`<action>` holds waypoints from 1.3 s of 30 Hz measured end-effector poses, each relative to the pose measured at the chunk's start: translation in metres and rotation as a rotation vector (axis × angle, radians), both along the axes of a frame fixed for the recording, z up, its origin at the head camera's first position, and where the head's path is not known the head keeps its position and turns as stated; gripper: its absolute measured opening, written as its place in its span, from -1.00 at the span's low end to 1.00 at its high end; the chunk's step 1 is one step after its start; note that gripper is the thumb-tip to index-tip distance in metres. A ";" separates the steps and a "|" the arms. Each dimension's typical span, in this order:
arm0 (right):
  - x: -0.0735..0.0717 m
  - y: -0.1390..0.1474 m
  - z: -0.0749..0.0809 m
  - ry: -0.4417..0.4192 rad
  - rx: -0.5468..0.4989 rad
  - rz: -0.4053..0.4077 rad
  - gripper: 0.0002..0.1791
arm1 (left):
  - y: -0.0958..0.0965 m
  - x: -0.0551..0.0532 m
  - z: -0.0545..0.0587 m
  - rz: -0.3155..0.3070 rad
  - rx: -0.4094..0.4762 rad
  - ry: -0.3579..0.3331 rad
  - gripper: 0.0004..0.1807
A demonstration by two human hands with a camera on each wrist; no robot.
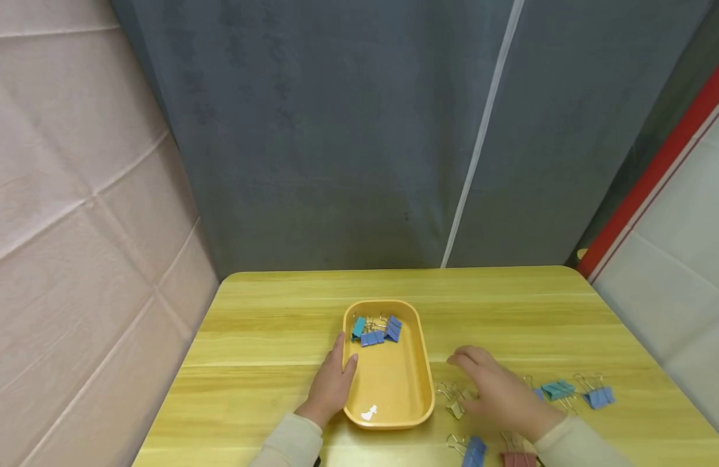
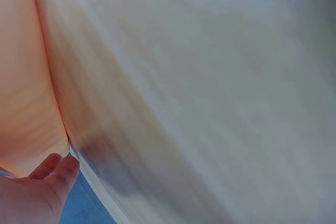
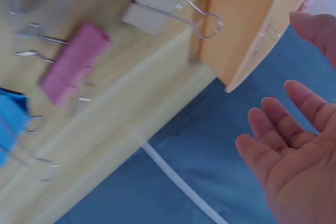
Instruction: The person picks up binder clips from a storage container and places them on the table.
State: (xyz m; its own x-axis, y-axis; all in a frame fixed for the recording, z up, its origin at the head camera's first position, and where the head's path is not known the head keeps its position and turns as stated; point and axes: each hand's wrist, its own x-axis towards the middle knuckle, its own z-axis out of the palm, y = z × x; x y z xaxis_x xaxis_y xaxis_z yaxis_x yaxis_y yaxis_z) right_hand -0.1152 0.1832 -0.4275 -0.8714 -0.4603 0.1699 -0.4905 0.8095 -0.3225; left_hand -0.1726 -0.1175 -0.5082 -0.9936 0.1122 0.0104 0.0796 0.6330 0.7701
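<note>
A yellow tray [image 1: 394,389] stands at the middle of the table, holding a teal binder clip [image 1: 358,328] and two blue binder clips [image 1: 393,329] at its far end. My left hand [image 1: 330,383] grips the tray's left wall, thumb over the rim and fingers outside. To the right of the tray, my right hand [image 1: 499,392] hovers over the table with its fingers loosely bent and nothing in them, as the right wrist view shows. Below it lies a pale yellow binder clip [image 1: 455,408], close to the tray; this clip [image 3: 160,1] looks cream in the right wrist view.
More binder clips lie at the right: a blue clip [image 1: 474,452] and a red-pink clip [image 1: 518,459] near the front, a teal clip [image 1: 558,389] and another blue clip [image 1: 599,397] beyond my right wrist. A dark curtain [image 1: 336,143] hangs behind the table [image 1: 266,337].
</note>
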 end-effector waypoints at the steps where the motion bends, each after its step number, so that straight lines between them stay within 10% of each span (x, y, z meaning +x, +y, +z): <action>1: -0.004 -0.003 0.002 0.001 -0.001 0.001 -0.41 | 0.000 0.000 0.000 0.001 0.000 0.000 -0.33; 24: -0.074 -0.065 0.027 -0.074 -0.023 0.021 -0.31 | 0.000 0.006 0.001 0.001 0.001 0.002 -0.33; 39: -0.095 -0.095 0.026 -0.157 -0.026 0.027 -0.31 | 0.004 0.009 -0.004 -0.009 0.004 -0.008 -0.31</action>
State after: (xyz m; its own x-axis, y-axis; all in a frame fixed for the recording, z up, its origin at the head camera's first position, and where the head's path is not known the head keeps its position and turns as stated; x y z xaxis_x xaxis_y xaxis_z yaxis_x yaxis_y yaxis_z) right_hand -0.2106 0.0878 -0.4011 -0.8756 -0.4810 0.0449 -0.4538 0.7871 -0.4178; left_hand -0.1632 -0.1136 -0.5121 -0.9926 0.1214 0.0029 0.0792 0.6294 0.7731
